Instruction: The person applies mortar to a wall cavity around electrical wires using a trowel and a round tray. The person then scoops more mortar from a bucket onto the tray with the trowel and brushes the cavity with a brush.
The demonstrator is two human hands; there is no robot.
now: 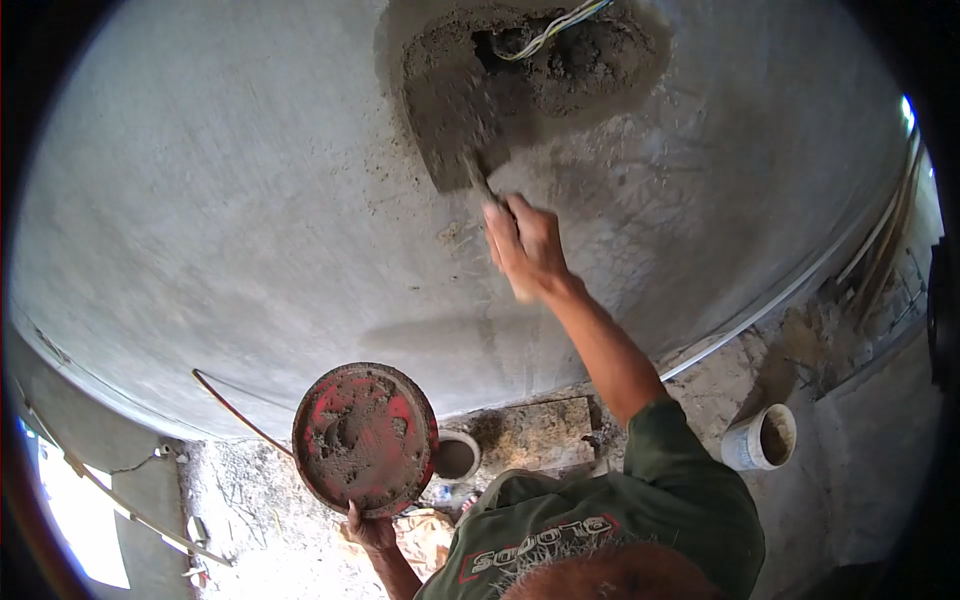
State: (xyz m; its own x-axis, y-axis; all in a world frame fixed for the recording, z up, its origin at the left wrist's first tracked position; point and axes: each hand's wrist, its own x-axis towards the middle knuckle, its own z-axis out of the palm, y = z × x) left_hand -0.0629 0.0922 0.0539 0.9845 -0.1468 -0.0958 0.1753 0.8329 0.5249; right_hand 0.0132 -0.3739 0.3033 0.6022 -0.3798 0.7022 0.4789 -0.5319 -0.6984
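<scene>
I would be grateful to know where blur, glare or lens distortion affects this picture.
Head view: wide-angle distortion bows the wall, with black corners. Head view: the opening at lower left is blown out, with glare on the floor beside it. Head view: the trowel looks motion-blurred, while the round red tray is clearer.

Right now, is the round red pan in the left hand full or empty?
Neither: grey-brown mortar lies in patches on the round red pan, with red surface showing between them.

Right arm (612,350) outstretched, right hand (525,243) closed — left hand (371,530) lower, partly hidden
</scene>
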